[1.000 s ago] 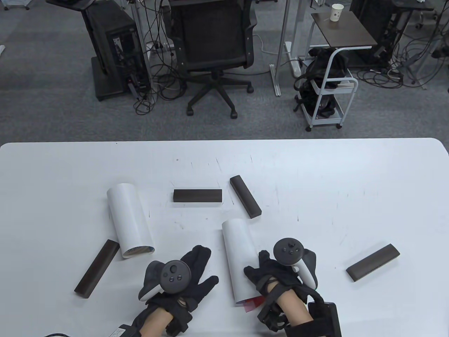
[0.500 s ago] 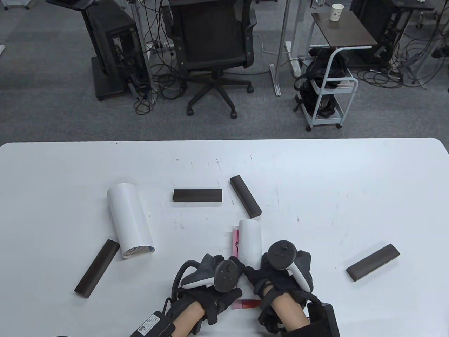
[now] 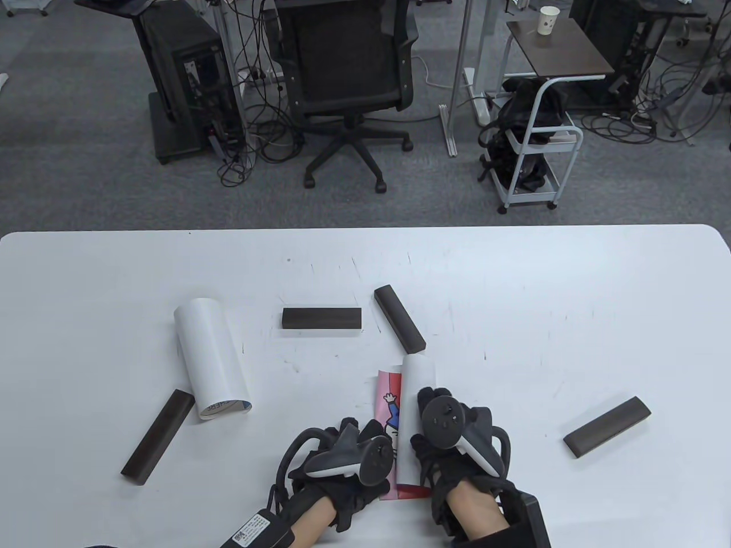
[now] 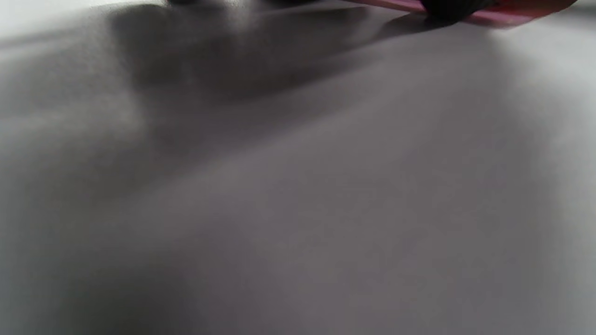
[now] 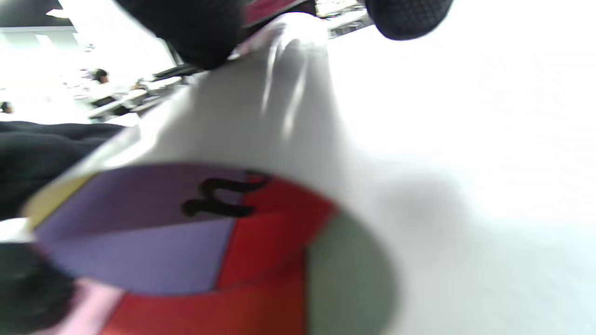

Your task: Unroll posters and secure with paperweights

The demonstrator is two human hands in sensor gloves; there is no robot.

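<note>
Left hand (image 3: 348, 462) pressing poster (image 3: 417, 399) edge, right hand (image 3: 451, 439) gripping roll; could spring back if pressure slips.

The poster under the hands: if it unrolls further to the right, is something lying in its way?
Probably not nearby. The right hand holds the rolled part of the poster; the table to its right is bare up to one paperweight. Another paperweight lies close to the roll's far end.

Partly unrolled poster (image 3: 414, 399) near the table's front edge, colourful strip exposed; second rolled poster (image 3: 211, 358) left; four dark paperweights (image 3: 321, 318) scattered around.
</note>
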